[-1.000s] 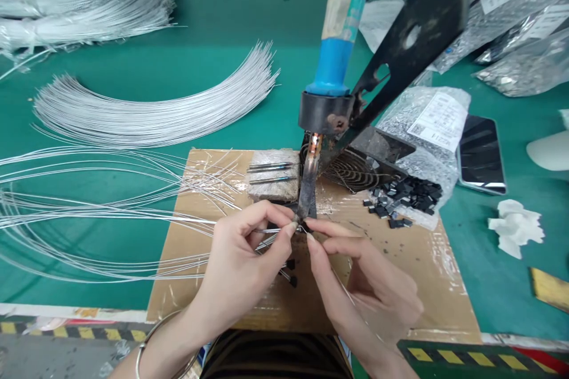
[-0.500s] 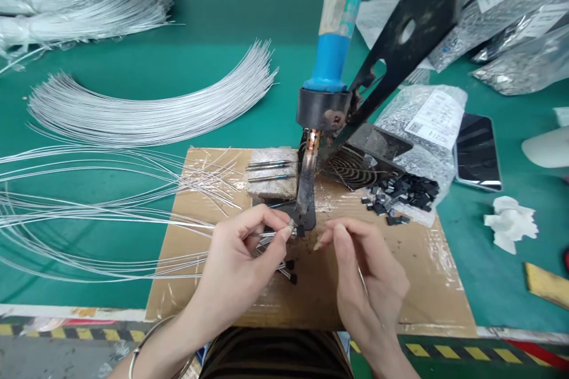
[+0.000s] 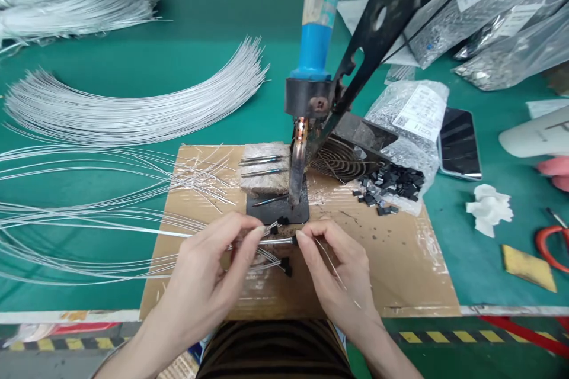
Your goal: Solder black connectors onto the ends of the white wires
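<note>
My left hand [image 3: 208,269] is closed in a pinch on a few white wires [image 3: 276,242], which run out leftward over the bench. A small black connector [image 3: 294,240] caps their right end, with the thumb and finger of my right hand [image 3: 340,266] closed on it. Threaded through that same right hand is a thin silvery wire [image 3: 331,263], probably solder, its tail hanging over the palm. More wired black connectors [image 3: 285,266] lie just below the pinch. Above both hands points down the tip of a soldering iron [image 3: 297,180], clamped in a black stand [image 3: 377,23].
Cardboard [image 3: 400,272] covers the work spot. Behind the hands sit a grey block with metal rods [image 3: 265,180] and a pile of black connectors [image 3: 391,183]. A curved wire bundle [image 3: 137,118] lies left; a phone [image 3: 459,142], yellow sponge [image 3: 528,266] and red-handled tool [image 3: 549,249] lie right.
My right hand has come left and closed on the connector. My left hand has drawn down and left, bringing the wires away from the iron's tip. The whole view has shifted slightly.
</note>
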Demonstrator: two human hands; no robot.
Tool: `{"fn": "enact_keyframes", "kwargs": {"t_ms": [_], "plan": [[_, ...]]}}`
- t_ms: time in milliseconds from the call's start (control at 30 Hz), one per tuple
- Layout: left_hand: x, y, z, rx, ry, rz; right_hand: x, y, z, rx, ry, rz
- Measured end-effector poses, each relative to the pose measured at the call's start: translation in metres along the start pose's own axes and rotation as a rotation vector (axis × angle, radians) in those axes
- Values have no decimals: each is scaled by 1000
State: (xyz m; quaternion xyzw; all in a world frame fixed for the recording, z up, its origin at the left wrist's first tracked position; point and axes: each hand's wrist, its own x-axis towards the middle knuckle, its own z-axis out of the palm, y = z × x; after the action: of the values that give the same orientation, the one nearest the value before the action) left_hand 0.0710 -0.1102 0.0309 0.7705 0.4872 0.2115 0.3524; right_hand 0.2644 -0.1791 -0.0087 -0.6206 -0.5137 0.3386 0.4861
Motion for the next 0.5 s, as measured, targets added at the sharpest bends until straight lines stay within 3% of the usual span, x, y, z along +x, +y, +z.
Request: {"fn": "enact_keyframes", "kwargs": {"t_ms": [167,333,500], "plan": [[-13,-50,-34,295,167,-12,-7,10,-6,-6,34,29],[-39,-93,-70,594,358,-33,-15,21,-6,-27,-15,0],[-63,-107,-72,589,425,136,-20,33,0,-71,-91,-88]]}}
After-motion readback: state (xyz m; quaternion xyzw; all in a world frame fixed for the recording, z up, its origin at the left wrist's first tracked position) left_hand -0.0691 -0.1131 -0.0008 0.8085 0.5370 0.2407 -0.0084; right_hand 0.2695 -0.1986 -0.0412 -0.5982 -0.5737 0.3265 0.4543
